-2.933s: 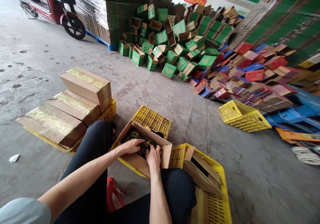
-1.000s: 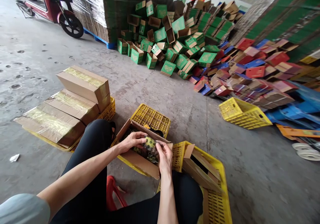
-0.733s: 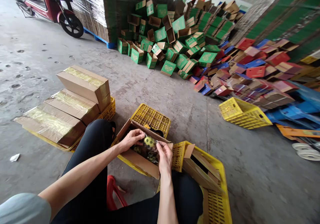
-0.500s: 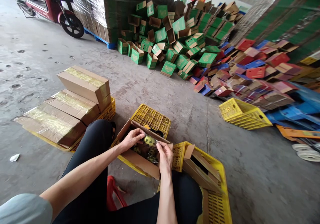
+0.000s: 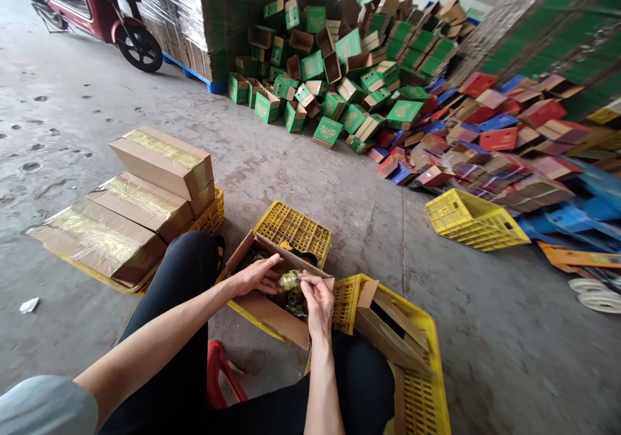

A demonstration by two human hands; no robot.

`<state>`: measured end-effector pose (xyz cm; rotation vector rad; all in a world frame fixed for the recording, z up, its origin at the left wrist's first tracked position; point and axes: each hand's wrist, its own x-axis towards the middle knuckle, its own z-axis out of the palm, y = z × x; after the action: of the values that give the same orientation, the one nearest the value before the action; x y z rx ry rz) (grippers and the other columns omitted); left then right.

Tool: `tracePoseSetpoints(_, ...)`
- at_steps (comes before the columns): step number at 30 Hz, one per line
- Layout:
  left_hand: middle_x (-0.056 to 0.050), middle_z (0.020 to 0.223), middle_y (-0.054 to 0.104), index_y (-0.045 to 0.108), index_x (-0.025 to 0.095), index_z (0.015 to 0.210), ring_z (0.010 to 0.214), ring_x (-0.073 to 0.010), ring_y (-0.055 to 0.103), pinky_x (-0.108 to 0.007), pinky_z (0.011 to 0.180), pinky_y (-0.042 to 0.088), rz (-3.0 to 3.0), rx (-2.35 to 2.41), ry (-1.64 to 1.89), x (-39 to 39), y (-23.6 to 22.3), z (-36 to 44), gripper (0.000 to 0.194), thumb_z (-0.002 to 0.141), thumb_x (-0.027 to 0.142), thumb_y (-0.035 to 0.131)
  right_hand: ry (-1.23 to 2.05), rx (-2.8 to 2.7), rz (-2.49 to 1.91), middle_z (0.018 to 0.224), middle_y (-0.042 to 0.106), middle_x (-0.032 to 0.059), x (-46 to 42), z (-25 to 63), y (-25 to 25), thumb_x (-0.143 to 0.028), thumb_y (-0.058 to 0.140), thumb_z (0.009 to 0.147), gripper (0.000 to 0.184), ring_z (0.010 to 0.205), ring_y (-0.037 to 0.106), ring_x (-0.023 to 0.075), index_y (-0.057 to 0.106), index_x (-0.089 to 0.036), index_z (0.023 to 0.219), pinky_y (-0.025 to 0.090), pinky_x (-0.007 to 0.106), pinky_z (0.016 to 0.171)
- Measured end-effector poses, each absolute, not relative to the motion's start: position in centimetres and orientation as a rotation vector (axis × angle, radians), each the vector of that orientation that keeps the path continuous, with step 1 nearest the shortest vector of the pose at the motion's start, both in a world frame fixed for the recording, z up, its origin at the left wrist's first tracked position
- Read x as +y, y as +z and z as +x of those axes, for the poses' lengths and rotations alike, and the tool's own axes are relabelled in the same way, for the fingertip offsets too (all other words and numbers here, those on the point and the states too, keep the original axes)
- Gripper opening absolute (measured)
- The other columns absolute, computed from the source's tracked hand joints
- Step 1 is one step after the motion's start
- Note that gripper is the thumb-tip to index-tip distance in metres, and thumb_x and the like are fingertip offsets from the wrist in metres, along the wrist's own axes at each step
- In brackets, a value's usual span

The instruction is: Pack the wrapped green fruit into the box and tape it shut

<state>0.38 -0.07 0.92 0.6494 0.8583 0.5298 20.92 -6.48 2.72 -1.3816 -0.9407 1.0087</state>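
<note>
Between my hands is a clear plastic bag (image 5: 290,280) with something yellow-green and dark-spotted in it, perhaps fruit. My right hand (image 5: 319,298) pinches the bag's right end. My left hand (image 5: 258,275) is open beside its left end, fingers stretched out; whether the fingertips touch the bag I cannot tell. Both hands are over an open cardboard box (image 5: 272,317), its long flap folded out toward me. Several similar dark, glossy packs (image 5: 295,302) lie inside, partly hidden by my hands. The box rests on a yellow plastic crate (image 5: 256,320).
Taped cartons (image 5: 121,218) sit on a crate at left. Another yellow crate (image 5: 439,373) holds an open carton (image 5: 391,335) by my right knee. Beyond the box stands an upturned yellow crate (image 5: 295,225). Green boxes (image 5: 326,132) and red-blue boxes (image 5: 497,139) are piled behind.
My left hand has let go of the bag's left end and its fingers have straightened. The bag now looks bunched and slightly lower, still pinched by my right hand.
</note>
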Motion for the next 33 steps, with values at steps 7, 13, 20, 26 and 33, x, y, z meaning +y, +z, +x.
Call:
tracePoseSetpoints(7,-0.012,0.108,0.075,0.067,0.015,0.133,0.084,-0.0170,0.071,-0.032,0.080,0.060,0.634,0.776,0.606,-0.1,0.7,0.3,0.072,0.074,0.047,0.093,0.982,-1.016,-1.291,0.130,0.074,0.0076,-7.0,20.2,4.3,-0.032,0.076,0.076,0.008,0.140,0.056,0.0326,0.073,-0.025,0.073,0.037,0.050,0.120)
tracePoseSetpoints(13,-0.013,0.117,0.072,0.068,0.017,0.127,0.093,-0.0215,0.072,-0.035,0.081,0.060,0.632,0.723,0.678,0.0,1.6,0.1,0.069,0.070,0.043,0.096,0.974,-1.087,-1.316,0.147,0.064,0.0049,-7.0,20.6,4.3,-0.030,0.071,0.077,0.008,0.145,0.049,0.0318,0.076,-0.025,0.075,0.034,0.050,0.122)
tracePoseSetpoints(20,-0.009,0.110,0.071,0.071,0.018,0.122,0.087,-0.0170,0.069,-0.029,0.078,0.054,0.680,0.724,0.722,0.1,1.5,0.1,0.066,0.065,0.036,0.099,1.056,-0.893,-1.278,0.152,0.060,0.0083,-7.0,20.7,3.7,-0.044,0.072,0.084,0.022,0.134,0.060,0.0313,0.075,-0.024,0.094,0.054,0.042,0.102)
tracePoseSetpoints(26,-0.007,0.100,0.073,0.076,0.015,0.109,0.080,-0.0150,0.066,-0.026,0.073,0.048,0.838,0.752,0.780,0.1,1.6,0.5,0.056,0.063,0.039,0.098,1.042,-0.870,-1.390,0.122,0.077,0.0092,-6.3,20.6,3.1,-0.049,0.083,0.077,0.055,0.117,0.070,0.0302,0.071,-0.026,0.125,0.055,0.045,0.103)
tracePoseSetpoints(33,-0.004,0.087,0.071,0.074,0.014,0.094,0.078,-0.0149,0.063,-0.027,0.076,0.047,0.893,0.747,0.861,0.1,2.2,0.8,0.048,0.063,0.041,0.097,1.128,-0.901,-1.467,0.102,0.081,0.0059,-6.4,20.7,2.5,-0.054,0.085,0.073,0.044,0.099,0.075,0.0304,0.078,-0.025,0.107,0.060,0.042,0.091)
